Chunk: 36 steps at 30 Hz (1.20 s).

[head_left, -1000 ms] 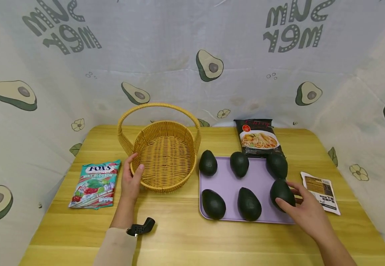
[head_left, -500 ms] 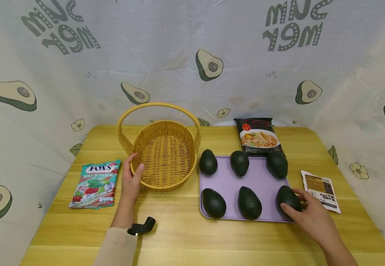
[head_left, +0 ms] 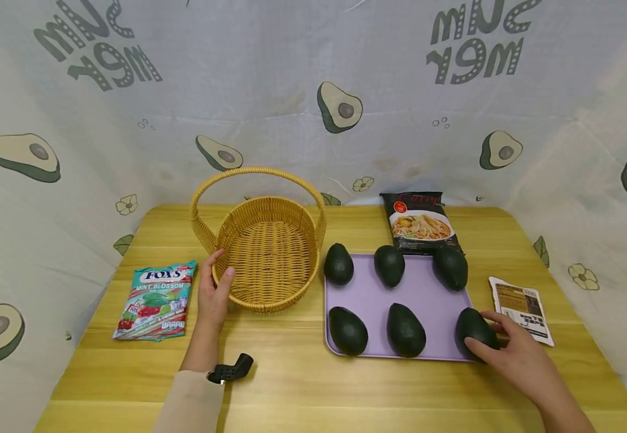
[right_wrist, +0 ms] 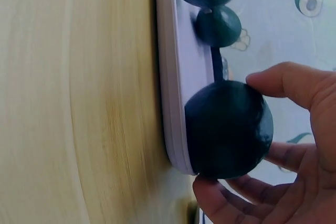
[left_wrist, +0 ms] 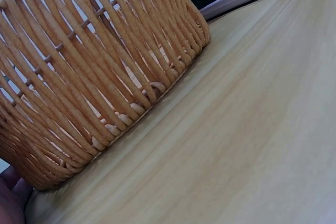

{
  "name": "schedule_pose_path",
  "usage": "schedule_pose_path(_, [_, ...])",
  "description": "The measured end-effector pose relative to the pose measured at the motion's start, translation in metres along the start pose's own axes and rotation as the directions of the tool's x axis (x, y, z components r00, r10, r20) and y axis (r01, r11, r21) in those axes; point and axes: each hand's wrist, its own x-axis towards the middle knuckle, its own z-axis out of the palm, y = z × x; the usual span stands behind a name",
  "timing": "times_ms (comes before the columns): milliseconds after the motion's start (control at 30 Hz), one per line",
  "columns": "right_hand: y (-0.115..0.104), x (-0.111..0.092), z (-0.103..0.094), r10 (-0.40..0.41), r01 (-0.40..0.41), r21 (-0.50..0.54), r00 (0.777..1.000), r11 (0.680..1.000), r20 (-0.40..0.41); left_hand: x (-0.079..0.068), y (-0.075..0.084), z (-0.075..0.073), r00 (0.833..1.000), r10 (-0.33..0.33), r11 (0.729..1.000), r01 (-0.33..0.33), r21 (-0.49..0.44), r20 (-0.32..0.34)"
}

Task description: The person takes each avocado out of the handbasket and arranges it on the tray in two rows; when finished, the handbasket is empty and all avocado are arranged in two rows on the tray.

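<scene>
A yellow wicker basket [head_left: 270,264] with a tall hoop handle stands left of centre. My left hand [head_left: 215,300] holds its near left rim, thumb over the edge; in the left wrist view the woven wall [left_wrist: 100,66] hides most of that hand. On the right, my right hand [head_left: 521,358] grips a dark green avocado [head_left: 475,334] at the near right corner of a lilac tray [head_left: 367,294]. Thumb and fingers lie on opposite sides of this avocado [right_wrist: 228,129] in the right wrist view. Several more avocados, such as one at front middle [head_left: 406,331], sit on the tray in two rows.
A teal candy bag [head_left: 156,300] lies left of the basket. Behind the tray is a black noodle packet [head_left: 420,222], and a white-and-brown packet [head_left: 521,310] lies to its right. A patterned curtain [head_left: 292,120] hangs behind the wooden table [head_left: 313,397].
My right hand has moved the avocado toward the tray's near right corner, rightward and closer to me. The left hand and basket have stayed in place.
</scene>
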Motion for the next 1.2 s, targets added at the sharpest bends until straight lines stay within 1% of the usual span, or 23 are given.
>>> schedule_pose_path(167, [0.002,0.002,-0.001,0.005,-0.005,0.009,1.000,1.000,0.016,0.000,0.002,0.001,1.000,0.010,1.000,-0.010,-0.008,0.000])
schedule_pose_path(333, [0.003,0.002,-0.001,-0.005,0.005,0.016,1.000,1.000,0.013,-0.001,0.004,0.001,1.000,0.009,1.000,-0.009,-0.008,0.000])
schedule_pose_path(600, [-0.004,0.003,-0.004,0.001,-0.001,-0.004,1.000,1.000,0.015,-0.001,0.004,0.001,1.000,-0.008,1.000,0.008,0.006,-0.003])
schedule_pose_path(800, [-0.010,-0.001,-0.004,-0.039,0.038,-0.032,0.999,0.999,-0.033,-0.001,0.005,0.001,1.000,-0.013,1.000,0.013,0.006,-0.001])
schedule_pose_path(900, [-0.016,-0.006,-0.002,-0.085,0.082,-0.040,0.993,0.996,-0.088,-0.002,0.005,0.001,1.000,-0.015,1.000,0.015,-0.002,-0.002])
schedule_pose_path(967, [-0.023,-0.010,0.001,-0.121,0.116,-0.047,0.982,0.992,-0.143,-0.002,0.004,0.002,1.000,-0.018,1.000,0.018,-0.003,-0.006])
schedule_pose_path(1000, [-0.028,-0.013,0.003,-0.143,0.137,-0.046,0.973,0.990,-0.179,-0.002,0.004,0.001,1.000,-0.021,1.000,0.021,-0.001,-0.007])
schedule_pose_path(1067, [-0.039,-0.018,0.007,-0.191,0.186,-0.043,0.949,0.982,-0.252,-0.002,0.004,0.001,1.000,-0.027,1.000,0.027,-0.005,-0.007])
schedule_pose_path(1133, [-0.051,-0.022,0.012,-0.240,0.243,-0.030,0.921,0.970,-0.307,-0.001,0.004,0.001,1.000,-0.029,0.999,0.029,-0.019,-0.004])
schedule_pose_path(1200, [-0.066,-0.026,0.018,-0.289,0.302,-0.015,0.893,0.953,-0.344,-0.001,0.004,0.001,1.000,-0.030,0.999,0.030,-0.035,0.000])
